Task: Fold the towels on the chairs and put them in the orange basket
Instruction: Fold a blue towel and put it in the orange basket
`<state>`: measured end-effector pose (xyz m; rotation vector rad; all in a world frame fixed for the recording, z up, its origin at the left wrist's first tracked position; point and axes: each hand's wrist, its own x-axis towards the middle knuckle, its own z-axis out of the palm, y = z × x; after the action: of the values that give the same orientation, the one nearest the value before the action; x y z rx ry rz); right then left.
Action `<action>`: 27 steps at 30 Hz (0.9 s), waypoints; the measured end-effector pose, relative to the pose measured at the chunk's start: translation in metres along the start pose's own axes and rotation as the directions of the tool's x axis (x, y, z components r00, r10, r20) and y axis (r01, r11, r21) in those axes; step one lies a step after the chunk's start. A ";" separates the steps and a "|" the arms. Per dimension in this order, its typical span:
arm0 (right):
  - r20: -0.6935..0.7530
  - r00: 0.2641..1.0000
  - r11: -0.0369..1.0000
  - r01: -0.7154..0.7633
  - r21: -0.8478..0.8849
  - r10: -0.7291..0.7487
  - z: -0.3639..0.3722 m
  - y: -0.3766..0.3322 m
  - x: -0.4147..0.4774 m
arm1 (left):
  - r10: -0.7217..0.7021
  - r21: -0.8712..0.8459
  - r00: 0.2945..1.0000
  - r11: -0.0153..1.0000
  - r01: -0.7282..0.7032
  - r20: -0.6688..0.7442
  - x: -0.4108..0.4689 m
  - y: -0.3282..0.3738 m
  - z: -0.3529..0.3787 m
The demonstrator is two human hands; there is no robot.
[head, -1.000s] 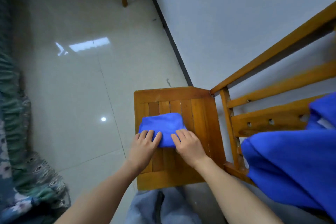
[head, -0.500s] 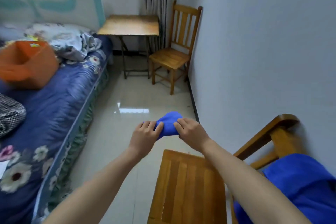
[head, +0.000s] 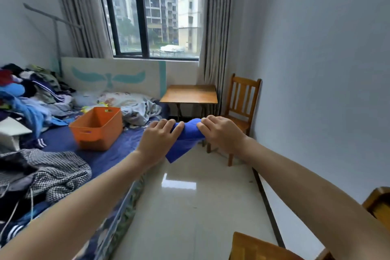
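A folded blue towel (head: 185, 137) hangs in the air between my two hands, a corner drooping down. My left hand (head: 157, 140) grips its left end and my right hand (head: 220, 133) grips its right end. The orange basket (head: 96, 129) stands on the blue bed to the left of my hands, with its inside looking bare. The seat of the near wooden chair (head: 259, 247) shows at the bottom right edge.
The bed (head: 101, 158) carries heaps of clothes on the left and a crumpled quilt at the back. A small wooden table (head: 188, 94) and a second wooden chair (head: 242, 101) stand under the window. Tiled floor runs between bed and wall.
Both hands lifted the folded towel off the near chair seat and carried it up and forward. My view rose from the chair to the room, bringing the basket into sight.
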<state>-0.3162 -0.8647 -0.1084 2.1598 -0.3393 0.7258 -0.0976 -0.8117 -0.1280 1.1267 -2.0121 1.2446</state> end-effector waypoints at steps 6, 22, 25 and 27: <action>-0.039 0.999 1.000 0.019 -0.016 -0.020 -0.006 -0.019 0.064 | 0.023 0.073 0.999 0.997 -0.020 -0.046 -0.013 -0.060 -0.039; 0.114 0.990 0.996 0.084 0.019 -0.085 0.065 -0.014 0.086 | 0.020 0.053 0.997 0.998 -0.024 0.071 -0.045 -0.092 0.028; 0.089 0.991 0.994 0.097 0.039 -0.100 0.099 0.003 0.092 | 0.019 0.085 0.995 0.996 -0.028 0.101 -0.037 -0.108 0.058; 0.076 0.990 0.992 0.116 0.052 -0.119 0.130 0.020 0.095 | 0.004 0.127 0.992 0.992 -0.020 0.126 -0.027 -0.119 0.087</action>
<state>-0.1997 -0.9773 -0.1043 2.2367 -0.2354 0.5891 0.0180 -0.9064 -0.1320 1.2839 -2.0575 1.3560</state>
